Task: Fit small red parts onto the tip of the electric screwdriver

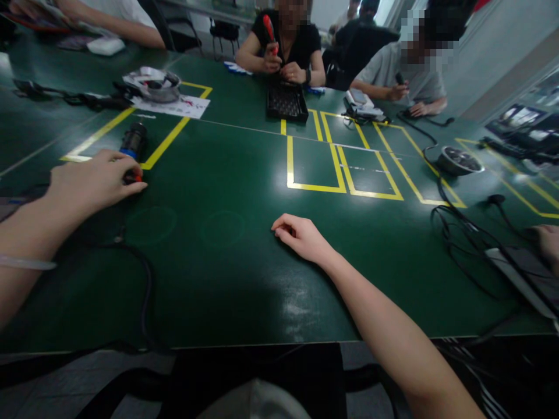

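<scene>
At the left of the green tabletop, the person's left hand is clamped, finger and thumb, on a red-and-black piece, mostly hidden by the fingers. Just beyond the fingertips lies a dark cylindrical tool with a blue band; whether it joins the piece cannot be told. Nearer the centre, the right hand rests on the surface, fingers curled loosely toward the thumb; their inner side is hidden, so whether they hold anything cannot be told. A black cable runs below the left hand. Further out, yellow tape marks rectangles on the surface. A clear bowl stands on a printed sheet at far left. Across, a co-worker grips a red-handled tool above a black tray. At right, a metal bowl stands near tangled black cords.
</scene>
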`<state>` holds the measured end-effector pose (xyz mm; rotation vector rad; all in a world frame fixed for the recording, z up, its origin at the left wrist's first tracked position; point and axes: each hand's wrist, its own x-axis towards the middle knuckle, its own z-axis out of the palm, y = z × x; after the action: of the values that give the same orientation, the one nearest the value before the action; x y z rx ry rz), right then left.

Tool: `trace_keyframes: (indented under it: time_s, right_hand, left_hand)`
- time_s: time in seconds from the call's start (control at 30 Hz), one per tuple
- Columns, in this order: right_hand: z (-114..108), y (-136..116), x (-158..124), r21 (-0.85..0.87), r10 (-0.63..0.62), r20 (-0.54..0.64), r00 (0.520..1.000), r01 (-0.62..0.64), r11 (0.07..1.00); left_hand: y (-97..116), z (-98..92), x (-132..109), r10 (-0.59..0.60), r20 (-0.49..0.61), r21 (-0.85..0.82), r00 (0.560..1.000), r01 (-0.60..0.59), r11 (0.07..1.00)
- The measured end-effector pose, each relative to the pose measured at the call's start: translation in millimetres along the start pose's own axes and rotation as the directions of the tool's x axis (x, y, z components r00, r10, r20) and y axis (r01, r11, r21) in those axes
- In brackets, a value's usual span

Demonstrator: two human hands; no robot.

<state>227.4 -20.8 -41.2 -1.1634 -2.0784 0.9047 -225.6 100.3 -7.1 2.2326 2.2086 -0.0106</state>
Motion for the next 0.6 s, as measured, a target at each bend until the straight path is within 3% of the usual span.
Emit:
trace_keyframes:
  time_s: [0.07,0.17,0.6]
  right_hand:
    - [-0.1,0.0,-0.3,0.000,0.001,0.003,1.000,-0.001,1.000]
    - [-0.3,-0.6,-0.6,-0.006,0.003,0.007,1.000,-0.003,1.000]
    - [-1.3,-1.7,-0.4,-0.033,0.004,0.028,1.000,-0.004,0.999]
  left_hand:
    - [7.1,0.1,-2.2,-0.028,-0.011,0.113,1.000,0.029,0.993]
    - [16.0,0.0,-6.5,-0.077,-0.051,0.144,0.996,0.084,0.986]
    - [13.2,5.1,-16.1,-0.193,-0.111,0.061,0.975,0.201,0.978]
